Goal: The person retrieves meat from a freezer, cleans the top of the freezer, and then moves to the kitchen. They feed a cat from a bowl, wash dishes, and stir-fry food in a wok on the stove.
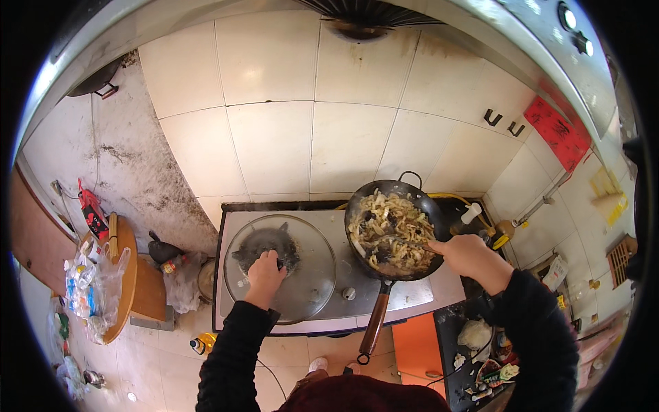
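My left hand (pixel 266 276) grips the dark knob of a round glass lid (pixel 314 257). Through the lid, the left burner (pixel 262 247) of the gas stove (pixel 360 309) shows black. A black wok (pixel 435 206) sits over the right burner, its wooden handle (pixel 377 322) toward me and a wire loop at its far rim. Sliced vegetables (pixel 391 216), pale and browned with some dark pieces, fill it. My right hand (pixel 468 257) holds a metal cooking utensil (pixel 399 240) whose far end lies in the food; its head is partly hidden.
A tiled wall (pixel 273 149) rises behind the stove, with the range hood (pixel 556 67) overhead. At left, a wooden table (pixel 126 278) carries plastic bags. An oil bottle (pixel 203 343) stands on the floor. The dark counter (pixel 453 355) at right bears bags and scraps.
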### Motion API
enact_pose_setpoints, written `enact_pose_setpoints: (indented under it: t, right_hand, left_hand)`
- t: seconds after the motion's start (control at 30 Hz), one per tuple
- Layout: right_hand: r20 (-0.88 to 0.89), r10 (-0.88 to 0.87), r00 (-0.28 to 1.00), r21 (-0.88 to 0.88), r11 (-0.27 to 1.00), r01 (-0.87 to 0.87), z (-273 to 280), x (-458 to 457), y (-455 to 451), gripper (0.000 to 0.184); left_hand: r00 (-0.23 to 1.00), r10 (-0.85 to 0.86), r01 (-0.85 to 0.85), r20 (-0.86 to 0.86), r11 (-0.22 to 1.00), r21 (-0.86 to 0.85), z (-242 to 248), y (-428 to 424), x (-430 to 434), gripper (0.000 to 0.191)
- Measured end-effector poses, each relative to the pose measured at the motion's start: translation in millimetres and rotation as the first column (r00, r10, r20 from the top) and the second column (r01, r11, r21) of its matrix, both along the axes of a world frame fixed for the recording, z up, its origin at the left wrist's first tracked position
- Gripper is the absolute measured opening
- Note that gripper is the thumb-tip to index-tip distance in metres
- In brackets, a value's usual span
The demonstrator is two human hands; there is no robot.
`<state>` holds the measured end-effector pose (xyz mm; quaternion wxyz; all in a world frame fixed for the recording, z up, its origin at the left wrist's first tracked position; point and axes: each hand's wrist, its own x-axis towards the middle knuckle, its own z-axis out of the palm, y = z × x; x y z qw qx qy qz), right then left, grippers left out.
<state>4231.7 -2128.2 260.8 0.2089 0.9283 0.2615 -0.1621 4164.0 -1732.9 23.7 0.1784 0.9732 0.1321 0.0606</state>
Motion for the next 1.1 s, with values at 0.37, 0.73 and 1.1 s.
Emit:
enact_pose_setpoints:
  t: [0.37,0.73,1.1]
  right_hand:
    - [0.005,0.314,0.949,-0.098,0.945,-0.312,18,85,37,0.023]
    - [0.113,0.03,0.993,-0.234,0.972,-0.002,-8,34,-4,0.049]
    - [0.168,0.099,0.981,-0.037,0.995,-0.094,6,-4,-14,0.043]
  left_hand:
    - [0.993,-0.059,0.054,0.102,0.997,0.053,-9,4,1,0.032]
    - [0.999,-0.023,0.024,-0.026,0.999,0.037,0,0,5,0.033]
    - [0.999,-0.047,0.048,-0.022,0.999,0.023,-2,1,2,0.036]
